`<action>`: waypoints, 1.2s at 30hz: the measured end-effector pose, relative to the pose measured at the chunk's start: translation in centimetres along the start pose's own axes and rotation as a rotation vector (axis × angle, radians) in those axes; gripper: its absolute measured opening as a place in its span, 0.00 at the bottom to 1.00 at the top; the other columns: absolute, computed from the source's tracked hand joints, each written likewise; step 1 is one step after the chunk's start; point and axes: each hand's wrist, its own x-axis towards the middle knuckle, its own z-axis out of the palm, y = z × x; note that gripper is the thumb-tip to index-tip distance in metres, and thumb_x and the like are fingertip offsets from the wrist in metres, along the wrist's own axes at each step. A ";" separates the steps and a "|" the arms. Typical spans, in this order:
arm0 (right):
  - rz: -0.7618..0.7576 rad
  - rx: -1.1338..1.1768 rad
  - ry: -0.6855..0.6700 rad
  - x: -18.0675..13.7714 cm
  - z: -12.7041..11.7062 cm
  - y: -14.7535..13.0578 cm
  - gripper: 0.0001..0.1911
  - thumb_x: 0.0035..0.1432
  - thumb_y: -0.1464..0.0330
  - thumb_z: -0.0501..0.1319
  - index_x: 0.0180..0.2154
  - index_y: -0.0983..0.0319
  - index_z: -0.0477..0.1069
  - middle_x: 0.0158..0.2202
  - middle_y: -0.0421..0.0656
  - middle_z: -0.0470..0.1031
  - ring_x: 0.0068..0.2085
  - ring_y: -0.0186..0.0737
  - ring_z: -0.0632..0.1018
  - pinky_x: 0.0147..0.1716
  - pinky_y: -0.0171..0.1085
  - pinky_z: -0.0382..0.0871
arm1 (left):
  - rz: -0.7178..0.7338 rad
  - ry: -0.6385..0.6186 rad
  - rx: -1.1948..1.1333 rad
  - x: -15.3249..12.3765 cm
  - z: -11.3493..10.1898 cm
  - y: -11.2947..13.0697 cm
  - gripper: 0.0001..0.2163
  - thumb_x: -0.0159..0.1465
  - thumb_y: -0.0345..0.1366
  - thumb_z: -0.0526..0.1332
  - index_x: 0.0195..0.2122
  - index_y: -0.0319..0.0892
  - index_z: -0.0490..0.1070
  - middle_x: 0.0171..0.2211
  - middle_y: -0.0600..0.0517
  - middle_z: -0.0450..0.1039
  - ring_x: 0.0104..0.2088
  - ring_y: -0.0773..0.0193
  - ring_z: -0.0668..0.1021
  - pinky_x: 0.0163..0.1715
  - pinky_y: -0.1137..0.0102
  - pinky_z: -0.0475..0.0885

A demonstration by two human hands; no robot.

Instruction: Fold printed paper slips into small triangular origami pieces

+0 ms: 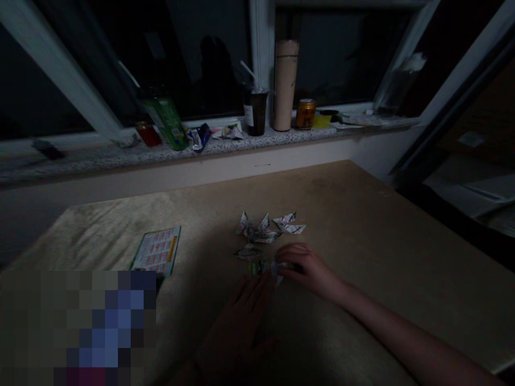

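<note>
My right hand point(308, 266) is closed, thumb and fingers pinching a small piece of printed paper point(276, 269) just above the table's middle. Dark in shadow, my left hand point(247, 305) lies flat, its fingers stretched out with the tips at the paper's near left edge. Part of this paper is hidden by both hands. Just beyond them several folded printed-paper shapes point(263, 235) with pointed ends sit in a cluster. A separate pointed paper piece point(248, 252) is nearest to the left fingertips.
A printed sheet or booklet point(157, 249) lies on the table point(362, 214) to the left, by a pixelated patch. Along the windowsill point(225, 147) stand a green bottle point(169, 120), a dark cup with a straw point(255, 112), a tall tumbler point(285, 86) and a gold can point(306, 114).
</note>
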 end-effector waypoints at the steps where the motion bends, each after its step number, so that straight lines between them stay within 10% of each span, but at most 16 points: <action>1: 0.014 -0.041 0.034 0.0 0.3 0.0 0.08 0.58 0.64 0.59 0.39 0.59 0.72 0.40 0.44 0.75 0.43 0.41 0.74 0.45 0.41 0.63 | 0.008 -0.008 0.006 0.0 0.0 0.0 0.40 0.61 0.42 0.57 0.65 0.42 0.28 0.66 0.48 0.37 0.64 0.55 0.46 0.61 0.56 0.45; 13: 0.127 -0.313 0.096 0.3 1.1 -0.4 0.11 0.55 0.60 0.62 0.34 0.61 0.67 0.36 0.45 0.71 0.41 0.45 0.70 0.41 0.41 0.61 | 0.008 -0.041 0.061 0.1 -0.2 0.2 0.37 0.61 0.44 0.56 0.65 0.45 0.34 0.66 0.48 0.36 0.64 0.53 0.44 0.60 0.54 0.45; 25: -0.157 -0.142 0.061 -1.5 -0.7 -0.9 0.11 0.62 0.69 0.55 0.46 0.59 0.69 0.43 0.45 0.75 0.48 0.43 0.72 0.47 0.43 0.64 | 0.019 0.005 0.023 0.0 0.2 0.2 0.38 0.60 0.43 0.58 0.65 0.45 0.34 0.66 0.49 0.35 0.64 0.54 0.46 0.61 0.54 0.45; 36: 0.213 -0.286 0.118 -0.1 1.5 -0.7 0.06 0.56 0.65 0.61 0.31 0.60 0.67 0.36 0.42 0.69 0.42 0.43 0.69 0.43 0.42 0.59 | 0.029 -0.015 0.032 0.0 0.1 0.0 0.38 0.60 0.43 0.57 0.65 0.45 0.34 0.66 0.49 0.35 0.64 0.54 0.45 0.61 0.54 0.45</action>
